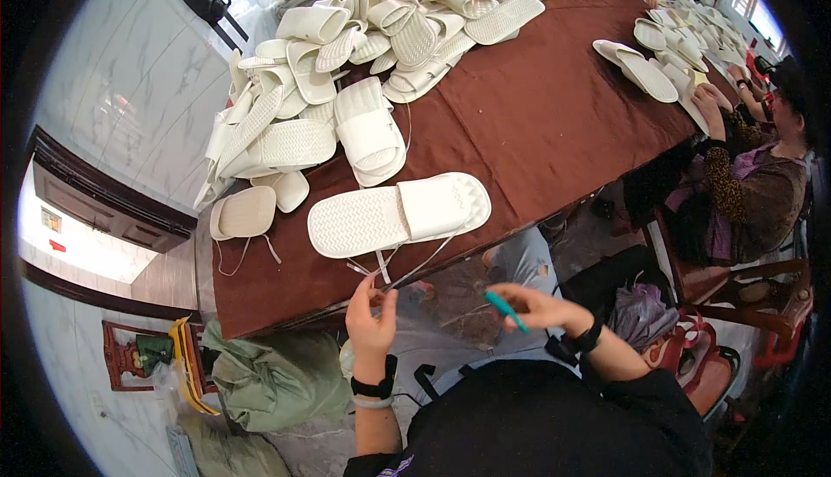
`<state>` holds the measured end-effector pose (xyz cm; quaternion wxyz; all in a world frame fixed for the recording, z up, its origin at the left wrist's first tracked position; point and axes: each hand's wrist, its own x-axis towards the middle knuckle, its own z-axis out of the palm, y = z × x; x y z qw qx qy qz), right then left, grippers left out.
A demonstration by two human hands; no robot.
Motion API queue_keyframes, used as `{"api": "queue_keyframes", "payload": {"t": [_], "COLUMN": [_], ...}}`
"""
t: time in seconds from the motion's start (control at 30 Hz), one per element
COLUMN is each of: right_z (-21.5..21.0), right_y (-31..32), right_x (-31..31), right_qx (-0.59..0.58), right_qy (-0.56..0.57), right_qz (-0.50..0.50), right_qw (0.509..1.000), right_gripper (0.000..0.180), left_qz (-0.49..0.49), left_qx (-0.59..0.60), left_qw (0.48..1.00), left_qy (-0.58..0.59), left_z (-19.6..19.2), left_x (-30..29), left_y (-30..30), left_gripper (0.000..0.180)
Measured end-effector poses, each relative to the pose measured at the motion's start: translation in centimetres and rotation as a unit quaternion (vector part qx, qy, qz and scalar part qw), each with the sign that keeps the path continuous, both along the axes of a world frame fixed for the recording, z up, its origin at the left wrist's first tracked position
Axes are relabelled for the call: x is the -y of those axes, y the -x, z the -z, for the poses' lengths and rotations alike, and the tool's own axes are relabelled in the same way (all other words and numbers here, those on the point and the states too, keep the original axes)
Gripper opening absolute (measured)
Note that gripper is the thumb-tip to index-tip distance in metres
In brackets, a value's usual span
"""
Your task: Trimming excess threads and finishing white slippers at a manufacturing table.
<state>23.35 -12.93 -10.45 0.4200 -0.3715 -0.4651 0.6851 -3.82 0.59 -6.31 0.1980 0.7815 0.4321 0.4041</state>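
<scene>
A white slipper (398, 214) with a woven sole lies near the front edge of the brown-covered table (537, 122). Thin white strips trail from it over the edge. My left hand (370, 312) pinches the ends of those strips just below the table edge. My right hand (541, 308) is beside it, apart from the slipper, and holds a small teal tool (505, 310) between its fingers. Both wrists wear dark bands.
A large heap of white slippers (346, 61) covers the far left of the table, more (684, 44) lie at the far right. A person (753, 183) sits at the right on a red chair (736, 286). Green sacks (268, 382) lie on the floor at lower left.
</scene>
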Motion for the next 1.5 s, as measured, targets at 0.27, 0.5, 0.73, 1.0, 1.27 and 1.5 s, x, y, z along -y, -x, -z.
{"api": "queue_keyframes", "payload": {"t": [0.27, 0.5, 0.73, 1.0, 1.27, 1.5], "right_z": [-0.1, 0.3, -0.7, 0.0, 0.3, -0.8], "right_y": [4.8, 5.2, 5.9, 5.8, 5.2, 4.7], "right_x": [-1.5, -3.9, -4.3, -4.8, -3.8, -3.8], "right_qx": [-0.068, -0.045, -0.059, -0.022, 0.060, 0.050], "right_qy": [0.028, 0.054, 0.065, 0.043, 0.017, 0.042], "right_qz": [-0.001, 0.042, 0.088, 0.097, 0.086, 0.101], "right_qw": [0.997, 0.997, 0.992, 0.994, 0.994, 0.993], "right_gripper": [0.058, 0.041, 0.034, 0.037, 0.046, 0.048], "left_qz": [-0.090, -0.092, -0.094, -0.077, -0.074, -0.071], "left_qx": [-0.110, -0.082, -0.080, -0.066, -0.069, -0.068], "left_qw": [0.984, 0.991, 0.990, 0.992, 0.990, 0.992], "left_qy": [0.111, 0.051, 0.074, 0.077, 0.094, 0.082], "left_z": [-0.9, 0.0, 0.0, -0.1, 0.0, -0.3], "left_x": [-1.7, -2.1, -1.9, -2.0, -2.2, -2.2], "left_y": [-0.1, 0.0, -0.2, -0.2, 0.1, 0.1], "left_gripper": [0.025, 0.013, 0.010, 0.009, 0.008, 0.009]}}
